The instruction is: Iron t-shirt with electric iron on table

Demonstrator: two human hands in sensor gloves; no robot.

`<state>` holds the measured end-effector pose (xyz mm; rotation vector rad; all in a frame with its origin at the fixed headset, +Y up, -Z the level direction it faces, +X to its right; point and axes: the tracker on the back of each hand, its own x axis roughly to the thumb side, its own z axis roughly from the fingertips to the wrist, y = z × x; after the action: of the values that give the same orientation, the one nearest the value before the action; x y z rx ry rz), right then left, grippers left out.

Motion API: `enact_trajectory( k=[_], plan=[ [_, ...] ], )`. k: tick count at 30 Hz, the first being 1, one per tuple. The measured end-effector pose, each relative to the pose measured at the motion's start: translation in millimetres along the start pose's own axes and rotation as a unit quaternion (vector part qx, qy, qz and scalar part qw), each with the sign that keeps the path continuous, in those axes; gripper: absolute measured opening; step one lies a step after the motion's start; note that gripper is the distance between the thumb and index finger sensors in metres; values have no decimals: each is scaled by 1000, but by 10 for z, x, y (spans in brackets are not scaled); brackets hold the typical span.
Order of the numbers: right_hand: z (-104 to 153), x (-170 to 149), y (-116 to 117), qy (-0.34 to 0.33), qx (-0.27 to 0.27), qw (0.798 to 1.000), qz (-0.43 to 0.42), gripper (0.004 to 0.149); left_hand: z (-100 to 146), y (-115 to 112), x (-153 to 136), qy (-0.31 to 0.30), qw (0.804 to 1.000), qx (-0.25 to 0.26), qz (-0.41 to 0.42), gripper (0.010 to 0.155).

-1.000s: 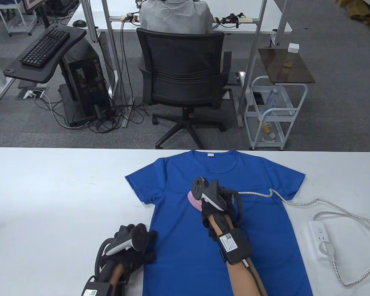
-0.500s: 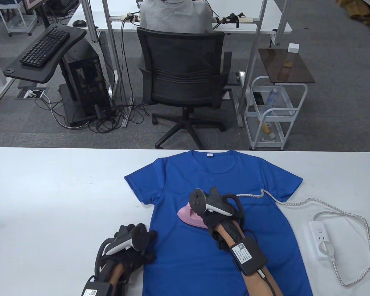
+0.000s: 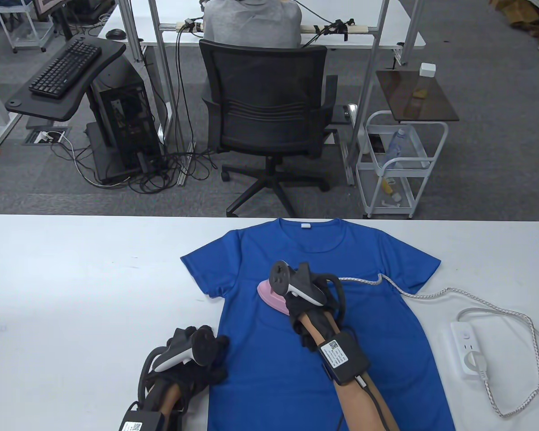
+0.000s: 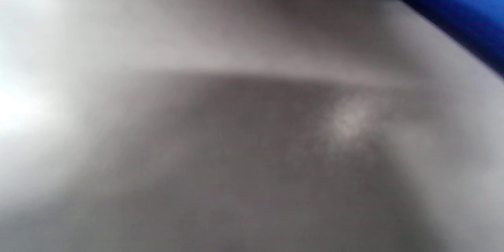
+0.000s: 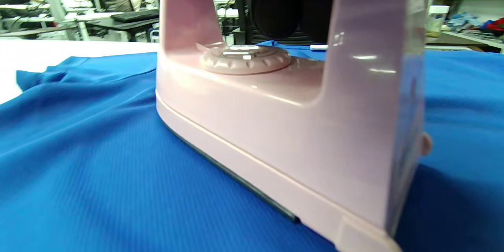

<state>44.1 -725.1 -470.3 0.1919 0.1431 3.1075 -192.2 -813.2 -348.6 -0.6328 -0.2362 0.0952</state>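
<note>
Blue t-shirt (image 3: 323, 359) flat on white table (image 3: 72, 278). Right hand (image 3: 303, 305) grasps pink iron (image 3: 271, 294) handle, soleplate on shirt chest. Left hand (image 3: 193, 359) rests at shirt's left hem, fingers seemingly relaxed; wrist view blurred.

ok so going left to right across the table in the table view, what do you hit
left hand in a black sensor glove → pink electric iron held by the right hand on the blue t-shirt → braided white power cord → white power strip
</note>
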Motion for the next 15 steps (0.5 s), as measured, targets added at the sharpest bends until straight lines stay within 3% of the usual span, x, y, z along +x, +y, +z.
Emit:
enact_trajectory(
  k=[6,15],
  plan=[
    [-59,19,3,-28,30,999,12,73,7,2,13,5,1000,5,-9,75],
    [126,130,-38,-184,84,979,0,72,12,-3,18,8,1000,5,-7,75]
  ],
)
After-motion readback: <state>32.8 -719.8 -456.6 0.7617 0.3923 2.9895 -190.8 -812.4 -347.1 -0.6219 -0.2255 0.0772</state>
